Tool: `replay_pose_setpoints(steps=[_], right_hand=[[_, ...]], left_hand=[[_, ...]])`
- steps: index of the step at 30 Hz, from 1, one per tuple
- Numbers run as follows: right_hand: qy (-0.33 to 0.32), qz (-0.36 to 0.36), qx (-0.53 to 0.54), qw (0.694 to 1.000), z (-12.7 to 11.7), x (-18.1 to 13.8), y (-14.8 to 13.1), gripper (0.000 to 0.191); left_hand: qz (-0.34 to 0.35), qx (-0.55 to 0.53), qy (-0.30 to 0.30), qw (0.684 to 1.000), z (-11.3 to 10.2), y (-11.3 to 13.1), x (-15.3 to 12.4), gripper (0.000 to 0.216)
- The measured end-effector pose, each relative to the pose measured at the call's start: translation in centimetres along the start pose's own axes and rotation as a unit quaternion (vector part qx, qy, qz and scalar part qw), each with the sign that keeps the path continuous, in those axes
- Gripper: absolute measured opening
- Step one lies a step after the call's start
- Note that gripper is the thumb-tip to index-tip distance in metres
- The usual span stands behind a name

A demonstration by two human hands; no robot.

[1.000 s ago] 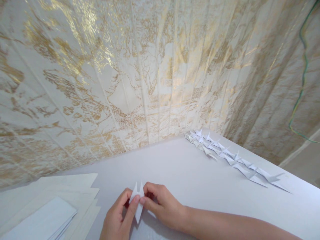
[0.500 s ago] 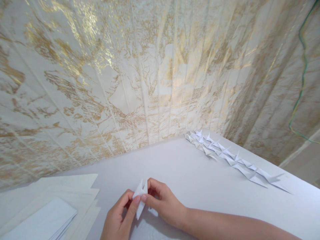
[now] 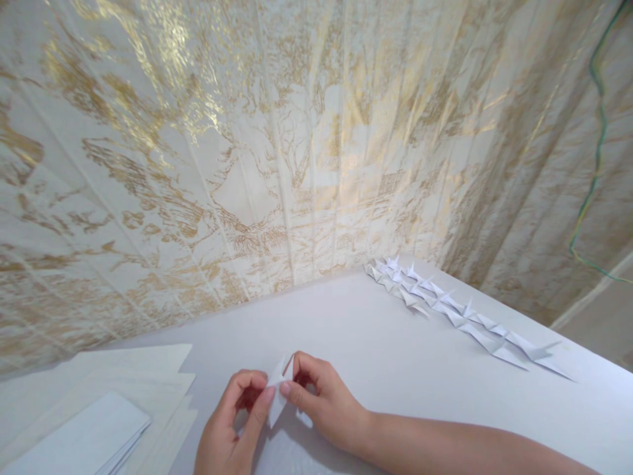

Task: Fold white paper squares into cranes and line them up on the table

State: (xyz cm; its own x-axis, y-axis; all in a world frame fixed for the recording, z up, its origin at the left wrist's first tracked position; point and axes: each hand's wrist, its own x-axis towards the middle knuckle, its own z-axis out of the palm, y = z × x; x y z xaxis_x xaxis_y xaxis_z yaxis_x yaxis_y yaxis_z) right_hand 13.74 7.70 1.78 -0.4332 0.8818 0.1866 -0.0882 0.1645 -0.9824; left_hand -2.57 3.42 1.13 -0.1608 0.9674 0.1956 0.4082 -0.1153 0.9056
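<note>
Since a second ago we have tipped the one folded paper piece point(image 3: 277, 398) to the right and drawn it lower, so that only its two tips and lower point show between our two hands. Our left hand point(image 3: 228, 430) and right hand point(image 3: 324, 404) are both closed on it, fingertips pinching it from either side just above the bench point(image 3: 376, 343), near its front edge. We count one row of folded pieces point(image 3: 459, 311) at the far right, too overlapped to number, and one fanned stack of sheets point(image 3: 113, 396) at the left.
</note>
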Motion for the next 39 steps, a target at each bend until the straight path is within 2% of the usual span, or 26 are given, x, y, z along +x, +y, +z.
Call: replay_pose_setpoints(steps=[4, 9, 15, 19, 25, 29, 39], right_hand=[[0.007, -0.003, -0.013, 1.0, 0.0, 0.1, 0.2, 0.037], [0.008, -0.014, -0.025, 1.0, -0.1, 0.4, 0.2, 0.037], [-0.009, -0.024, -0.054, 0.998, -0.2, 0.4, 0.3, 0.04], [-0.007, -0.028, -0.026, 0.999, -0.1, 0.4, 0.4, 0.045], [-0.007, -0.02, 0.03, 0.999, 0.0, 0.3, 0.4, 0.046], [-0.008, -0.006, 0.069, 0.998, 0.1, 0.3, 0.2, 0.048], [-0.006, 0.024, 0.045, 0.999, 0.1, 0.2, 0.0, 0.051]], left_hand=[[0.037, -0.014, -0.037, 0.999, 0.2, 0.6, 0.0, 0.026], [0.04, -0.038, -0.016, 0.998, 0.5, 1.3, -0.2, 0.021], [0.085, 0.017, -0.012, 0.996, 0.0, 0.8, 0.0, 0.021], [0.078, 0.008, -0.011, 0.997, 0.0, 1.2, -0.2, 0.021], [0.02, -0.077, 0.013, 0.997, 0.7, 2.1, -0.8, 0.021], [0.009, -0.089, 0.021, 0.996, 0.7, 2.5, -1.0, 0.022], [0.012, -0.088, 0.008, 0.996, 0.7, 2.4, -0.7, 0.028]])
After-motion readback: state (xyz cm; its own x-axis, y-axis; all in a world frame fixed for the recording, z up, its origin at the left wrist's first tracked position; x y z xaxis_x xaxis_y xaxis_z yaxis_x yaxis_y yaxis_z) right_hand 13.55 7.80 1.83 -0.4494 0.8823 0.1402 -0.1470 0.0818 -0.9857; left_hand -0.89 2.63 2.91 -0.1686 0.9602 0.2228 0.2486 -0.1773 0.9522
